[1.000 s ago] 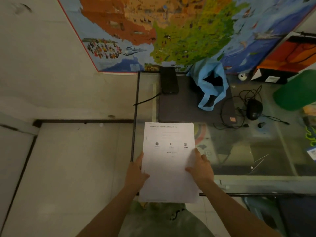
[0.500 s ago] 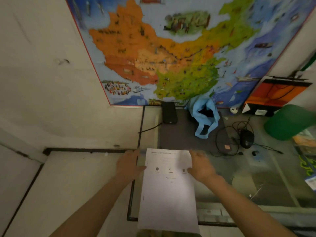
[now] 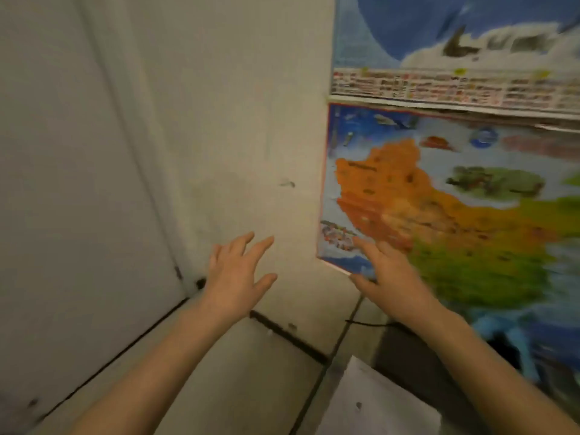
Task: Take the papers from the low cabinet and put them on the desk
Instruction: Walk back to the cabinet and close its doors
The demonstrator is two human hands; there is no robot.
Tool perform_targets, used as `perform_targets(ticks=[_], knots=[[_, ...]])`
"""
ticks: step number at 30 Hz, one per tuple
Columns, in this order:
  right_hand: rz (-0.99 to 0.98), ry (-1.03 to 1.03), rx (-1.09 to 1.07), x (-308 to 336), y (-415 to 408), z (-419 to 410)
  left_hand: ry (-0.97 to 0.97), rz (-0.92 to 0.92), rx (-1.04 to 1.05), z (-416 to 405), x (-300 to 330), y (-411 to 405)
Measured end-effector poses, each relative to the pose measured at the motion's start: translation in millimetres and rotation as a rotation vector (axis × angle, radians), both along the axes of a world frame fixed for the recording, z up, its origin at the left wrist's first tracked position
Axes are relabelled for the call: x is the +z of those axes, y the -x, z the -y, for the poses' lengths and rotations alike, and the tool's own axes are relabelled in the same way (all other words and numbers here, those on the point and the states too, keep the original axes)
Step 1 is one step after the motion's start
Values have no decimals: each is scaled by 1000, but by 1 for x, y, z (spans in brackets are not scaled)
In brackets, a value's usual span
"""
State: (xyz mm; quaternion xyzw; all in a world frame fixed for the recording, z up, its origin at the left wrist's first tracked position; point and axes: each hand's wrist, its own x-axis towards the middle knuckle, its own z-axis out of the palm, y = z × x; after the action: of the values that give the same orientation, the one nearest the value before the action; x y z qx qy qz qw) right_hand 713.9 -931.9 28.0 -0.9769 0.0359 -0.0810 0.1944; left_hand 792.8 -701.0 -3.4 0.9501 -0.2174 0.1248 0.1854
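Head view: the picture is smeared by motion, so fine detail is uncertain. Both bare forearms reach up and forward from the bottom edge. The left hand (image 3: 236,271) is spread, fingers apart and slightly curled, with nothing in it; it shows against the plain cream wall (image 3: 219,120). The right hand (image 3: 389,271) is likewise spread and empty, its fingers stretched out in front of the lower left corner of the large colourful wall map (image 3: 439,199), which has an orange region, a green region and a blue surround inside a thin red border. Whether the fingertips touch the map cannot be told.

The white sheet of printed paper (image 3: 376,406) lies flat at the bottom of the frame on the glass-topped desk (image 3: 342,340) with a dark edge, below and between the two forearms, apart from both hands. A small dark mark shows on the sheet; no writing on it can be read.

Above the map hangs a second blue poster (image 3: 455,42) with a strip of tiny coloured pictures along its foot; its labels are too blurred to read. A crumpled light blue bag (image 3: 489,324) shows beside the right forearm.
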Motion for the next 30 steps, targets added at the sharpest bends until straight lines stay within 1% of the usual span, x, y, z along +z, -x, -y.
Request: perform_targets(ticks=[3, 5, 11, 15, 20, 25, 30], knots=[[-22, 20, 282, -13, -28, -73, 0, -29, 308, -81, -15, 44], [-37, 25, 432, -24, -31, -129, -22, -75, 490, -136, -24, 83], [-100, 61, 907, -51, 9, -315, -22, -146, 957, -271, -43, 217], [-104, 87, 1185, -58, 58, -440, 14, -150, 1225, -353, -53, 304], [-96, 99, 1426, -65, 139, -593, -6, -167, 1488, -458, -46, 406], [-130, 111, 1695, -68, 226, -717, -16, -203, 1761, -535, -40, 511], [-120, 131, 1938, -74, 307, -827, 31, -248, 1957, -592, -51, 586]])
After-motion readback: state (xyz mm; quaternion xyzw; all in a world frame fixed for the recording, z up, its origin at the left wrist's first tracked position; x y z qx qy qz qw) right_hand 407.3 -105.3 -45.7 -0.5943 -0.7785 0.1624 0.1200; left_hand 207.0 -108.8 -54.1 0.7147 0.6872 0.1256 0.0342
